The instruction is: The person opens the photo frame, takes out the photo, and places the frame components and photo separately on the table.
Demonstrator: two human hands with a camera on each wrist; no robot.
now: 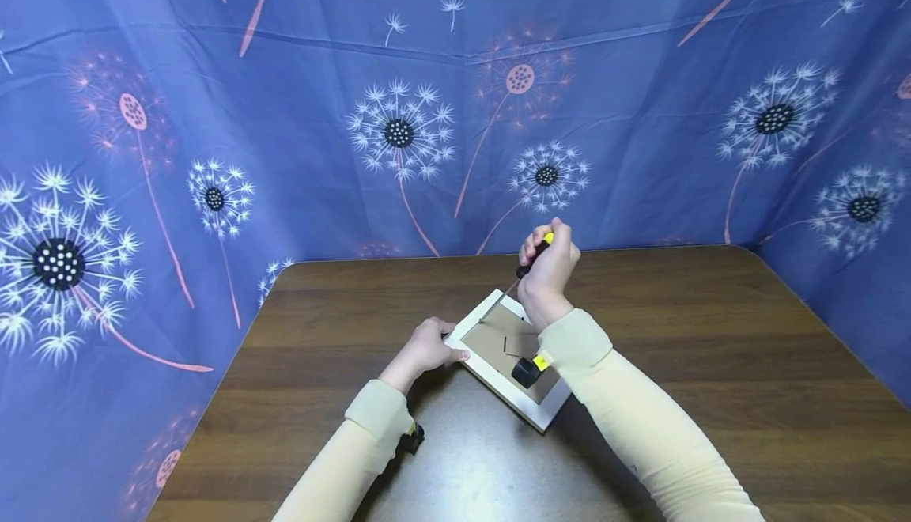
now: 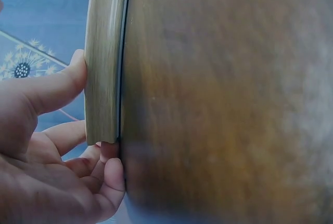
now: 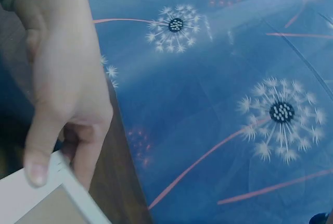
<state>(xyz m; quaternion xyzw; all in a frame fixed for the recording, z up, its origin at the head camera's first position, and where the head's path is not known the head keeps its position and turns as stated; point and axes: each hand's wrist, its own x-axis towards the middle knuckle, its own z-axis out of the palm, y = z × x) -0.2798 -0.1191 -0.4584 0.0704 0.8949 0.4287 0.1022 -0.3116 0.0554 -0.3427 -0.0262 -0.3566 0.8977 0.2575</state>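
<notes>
A white-edged picture frame [image 1: 493, 377] lies at a slant with its brown backing board [image 1: 487, 342] facing up. My left hand [image 1: 427, 346] grips its left corner, thumb on the top and fingers at the side. Closer up, the left wrist view shows thumb and fingers about the frame's wood-toned edge [image 2: 103, 67]. Above the far part of the frame, my right hand [image 1: 551, 275] holds a screwdriver [image 1: 524, 270] with a black and yellow handle. Its thin shaft slants down to the board's far left edge, where the tip seems to touch.
Frame and forearms are over a brown wooden table [image 1: 342, 308]. A blue curtain [image 1: 320, 134] with dandelion prints hangs behind the table and at both sides. A small dark L-shaped mark or part [image 1: 505, 346] shows on the backing board. Black camera units [image 1: 525, 372] sit under both wrists.
</notes>
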